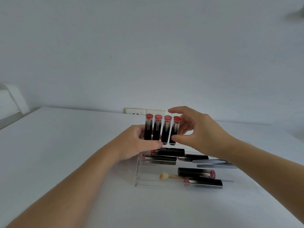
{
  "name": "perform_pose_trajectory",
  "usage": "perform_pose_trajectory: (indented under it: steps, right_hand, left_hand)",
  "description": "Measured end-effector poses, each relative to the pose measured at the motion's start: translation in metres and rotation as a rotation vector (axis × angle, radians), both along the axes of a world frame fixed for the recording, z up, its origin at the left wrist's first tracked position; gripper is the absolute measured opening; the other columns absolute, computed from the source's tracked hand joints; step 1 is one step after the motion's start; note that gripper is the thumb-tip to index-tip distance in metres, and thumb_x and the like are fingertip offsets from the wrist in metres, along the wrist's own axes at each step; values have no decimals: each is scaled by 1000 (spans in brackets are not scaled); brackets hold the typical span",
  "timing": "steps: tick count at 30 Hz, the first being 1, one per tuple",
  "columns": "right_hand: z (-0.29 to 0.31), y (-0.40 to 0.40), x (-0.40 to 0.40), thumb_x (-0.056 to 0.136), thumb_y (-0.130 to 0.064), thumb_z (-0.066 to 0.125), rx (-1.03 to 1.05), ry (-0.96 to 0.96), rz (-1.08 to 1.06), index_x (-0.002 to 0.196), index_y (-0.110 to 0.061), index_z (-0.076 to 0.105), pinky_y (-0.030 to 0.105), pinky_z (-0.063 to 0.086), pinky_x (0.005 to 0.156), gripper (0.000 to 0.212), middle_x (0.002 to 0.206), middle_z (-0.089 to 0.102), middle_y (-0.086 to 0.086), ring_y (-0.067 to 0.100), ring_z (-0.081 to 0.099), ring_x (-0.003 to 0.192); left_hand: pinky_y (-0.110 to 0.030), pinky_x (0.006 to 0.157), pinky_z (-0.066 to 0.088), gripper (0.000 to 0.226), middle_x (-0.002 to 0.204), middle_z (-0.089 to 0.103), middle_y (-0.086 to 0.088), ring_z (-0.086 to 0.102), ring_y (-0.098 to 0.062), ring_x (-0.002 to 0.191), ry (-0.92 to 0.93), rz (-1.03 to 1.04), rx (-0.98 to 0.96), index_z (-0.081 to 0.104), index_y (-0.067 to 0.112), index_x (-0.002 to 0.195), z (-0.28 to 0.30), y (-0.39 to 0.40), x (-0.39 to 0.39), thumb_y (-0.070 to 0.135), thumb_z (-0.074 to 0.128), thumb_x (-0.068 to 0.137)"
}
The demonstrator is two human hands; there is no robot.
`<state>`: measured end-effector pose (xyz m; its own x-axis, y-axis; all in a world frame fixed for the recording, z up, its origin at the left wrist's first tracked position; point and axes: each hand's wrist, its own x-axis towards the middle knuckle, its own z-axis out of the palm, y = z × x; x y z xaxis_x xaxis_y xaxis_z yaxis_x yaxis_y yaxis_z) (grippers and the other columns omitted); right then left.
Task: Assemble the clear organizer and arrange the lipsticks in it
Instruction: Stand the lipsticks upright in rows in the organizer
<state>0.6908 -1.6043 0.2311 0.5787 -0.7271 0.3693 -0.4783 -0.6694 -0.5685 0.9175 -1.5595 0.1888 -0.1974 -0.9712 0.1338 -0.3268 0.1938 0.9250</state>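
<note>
The clear stepped organizer (137, 177) stands on the white table (65, 153). Several black lipsticks with pink and red caps stand upright in its back row (157, 129). My left hand (136, 143) grips the organizer's upper left side, its thumb on the front of the top step and its fingers behind the left lipsticks. My right hand (200, 134) hovers with fingers spread around the rightmost upright lipstick (176, 127); its thumb is close to that lipstick's base. More lipsticks lie flat on the middle step (167, 152) and the lowest step (196, 172).
A small makeup brush (164, 176) lies on the lowest step. Grey flat metal tools (213, 162) rest to the right on the middle step. A wall socket plate (135, 111) sits behind the table's far edge. A white object (11, 99) is at the left.
</note>
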Motion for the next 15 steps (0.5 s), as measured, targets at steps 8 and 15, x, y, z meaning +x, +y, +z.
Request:
perform_pose_trajectory:
  steps: [8,15]
  right_hand:
    - [-1,-1,0,77,-17,84,7,15,4,130,-43,53,21,54,84,66,89,70,-8,6,70,83]
    - [0,-1,1,76,-15,85,28,-4,10,128,-41,54,22,55,83,66,85,70,-8,7,70,80]
  left_hand:
    - [-6,67,49,17,89,76,15,72,2,84,-6,15,-1,75,43,92,0,-1,1,41,77,75]
    - [-7,66,50,15,85,75,16,71,3,81,-6,9,5,75,42,91,-1,-1,1,40,77,76]
